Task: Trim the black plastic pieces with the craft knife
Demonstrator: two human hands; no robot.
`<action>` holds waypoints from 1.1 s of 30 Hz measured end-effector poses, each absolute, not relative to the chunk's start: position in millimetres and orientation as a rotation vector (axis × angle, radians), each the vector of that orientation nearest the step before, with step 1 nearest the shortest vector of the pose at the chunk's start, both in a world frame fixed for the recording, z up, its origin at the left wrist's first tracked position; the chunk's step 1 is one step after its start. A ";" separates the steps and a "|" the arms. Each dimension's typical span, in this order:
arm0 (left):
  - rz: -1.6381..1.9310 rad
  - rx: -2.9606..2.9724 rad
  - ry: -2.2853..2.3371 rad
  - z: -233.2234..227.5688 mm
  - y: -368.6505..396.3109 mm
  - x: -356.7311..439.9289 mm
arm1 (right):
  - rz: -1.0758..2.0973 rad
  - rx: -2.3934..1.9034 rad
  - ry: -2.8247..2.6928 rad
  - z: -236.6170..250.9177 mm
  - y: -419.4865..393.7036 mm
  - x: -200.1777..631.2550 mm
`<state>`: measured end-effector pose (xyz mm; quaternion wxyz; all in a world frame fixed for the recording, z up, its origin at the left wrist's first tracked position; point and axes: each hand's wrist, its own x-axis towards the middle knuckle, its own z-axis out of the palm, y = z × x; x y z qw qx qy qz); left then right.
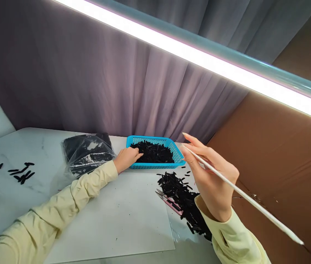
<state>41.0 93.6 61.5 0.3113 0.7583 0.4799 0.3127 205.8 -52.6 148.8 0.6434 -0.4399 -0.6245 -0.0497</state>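
Observation:
My left hand (128,159) reaches over the left rim of a blue plastic basket (176,165). Its fingers are pressed together at the small black strips (156,151) inside; whatever is between them is hidden. Raised to the right of the basket, my right hand (213,172) pinches a long, thin white stick (250,198) near its upper end. The stick slants down to the right, and its far end tapers. What its near tip looks like is hard to make out.
Several loose black strips (23,172) lie at the left. A clear bag (91,157) of black material sits beside the basket. Pink-handled thread snips (170,202) lie against a heap of black strips (184,198) near a white board (133,220). A lit tube lamp (199,60) crosses above.

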 end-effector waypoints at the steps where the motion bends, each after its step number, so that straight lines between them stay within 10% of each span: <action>1: 0.837 1.981 1.268 61.4 92.8 40.6 | -0.105 -1.035 -1.422 150.4 -52.2 207.4; 14: 0.447 0.660 0.488 115.2 31.8 36.3 | 0.550 -1.449 -1.903 132.1 -47.2 197.1; 26: 0.567 0.286 0.519 112.5 11.9 35.5 | -0.157 -1.046 -2.349 97.9 -44.1 188.7; 33: 0.609 0.383 0.562 115.6 11.4 38.9 | 0.002 -0.972 -2.246 100.1 -39.2 195.5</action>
